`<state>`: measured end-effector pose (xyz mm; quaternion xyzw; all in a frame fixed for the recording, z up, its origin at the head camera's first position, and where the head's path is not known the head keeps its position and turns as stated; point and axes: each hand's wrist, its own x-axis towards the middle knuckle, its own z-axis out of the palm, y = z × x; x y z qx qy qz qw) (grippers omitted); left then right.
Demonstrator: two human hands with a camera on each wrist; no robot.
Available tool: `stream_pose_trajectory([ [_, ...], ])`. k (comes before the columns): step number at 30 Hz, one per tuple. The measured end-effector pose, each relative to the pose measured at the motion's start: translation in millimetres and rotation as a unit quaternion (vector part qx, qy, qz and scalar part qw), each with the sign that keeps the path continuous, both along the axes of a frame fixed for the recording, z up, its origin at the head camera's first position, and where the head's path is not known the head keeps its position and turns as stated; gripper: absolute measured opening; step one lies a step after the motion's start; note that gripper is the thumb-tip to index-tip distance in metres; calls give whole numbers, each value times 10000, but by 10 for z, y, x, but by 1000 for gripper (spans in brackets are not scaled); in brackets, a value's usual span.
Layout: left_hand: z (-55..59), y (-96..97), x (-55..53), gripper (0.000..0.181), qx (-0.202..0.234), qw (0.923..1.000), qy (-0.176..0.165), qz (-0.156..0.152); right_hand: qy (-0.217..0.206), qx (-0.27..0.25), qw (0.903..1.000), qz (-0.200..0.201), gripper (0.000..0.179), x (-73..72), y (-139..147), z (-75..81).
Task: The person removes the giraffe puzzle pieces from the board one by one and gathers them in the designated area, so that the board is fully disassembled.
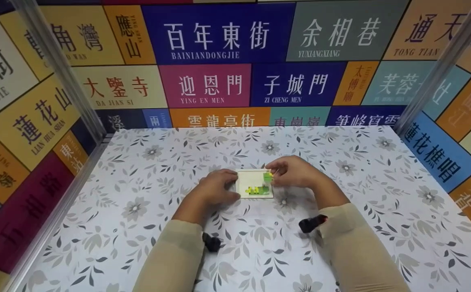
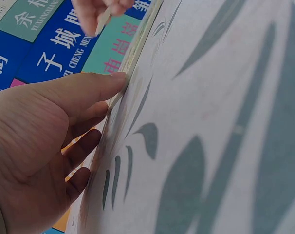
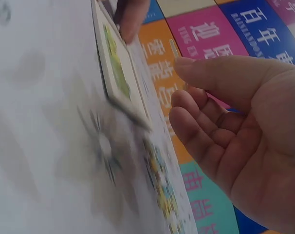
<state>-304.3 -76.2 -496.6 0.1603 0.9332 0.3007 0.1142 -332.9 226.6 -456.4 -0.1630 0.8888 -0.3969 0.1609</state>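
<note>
A small pale puzzle tray (image 1: 246,179) lies flat on the table. Green and yellow jigsaw pieces (image 1: 257,190) sit along its near side, toward the right. My left hand (image 1: 216,186) holds the tray's left side, thumb at the near corner and fingers toward the far one. Over the tray's far right corner, my right hand (image 1: 294,172) pinches a thin puzzle piece (image 2: 104,21) between thumb and fingers. That piece shows nearly edge-on in both wrist views, so its picture is hard to read. Green shows by the right fingertips in the head view.
Several loose puzzle pieces (image 3: 163,192) in yellow and blue lie beyond the tray in the right wrist view; my right hand seems to cover them in the head view. A flower-print cloth (image 1: 138,243) covers the table. Panels with printed signs (image 1: 219,36) enclose the back and sides.
</note>
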Motion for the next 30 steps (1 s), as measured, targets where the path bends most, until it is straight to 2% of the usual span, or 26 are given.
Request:
stream_pose_trajectory([
  [4, 2, 3, 3, 68, 15, 10000, -73, 62, -51, -99, 9998, -135, 56, 16, 236, -30],
  [9, 5, -1, 3, 69, 69, 9999, -117, 87, -231, -176, 9996, -60, 54, 24, 371, -101],
  [20, 3, 0, -3, 68, 16, 9998, -214, 45, -314, 133, 9994, 37, 52, -7, 398, -234],
  [30, 10, -9, 32, 66, 255, 9997, 45, -4, -299, 355, 9989, 93, 54, -30, 374, -250],
])
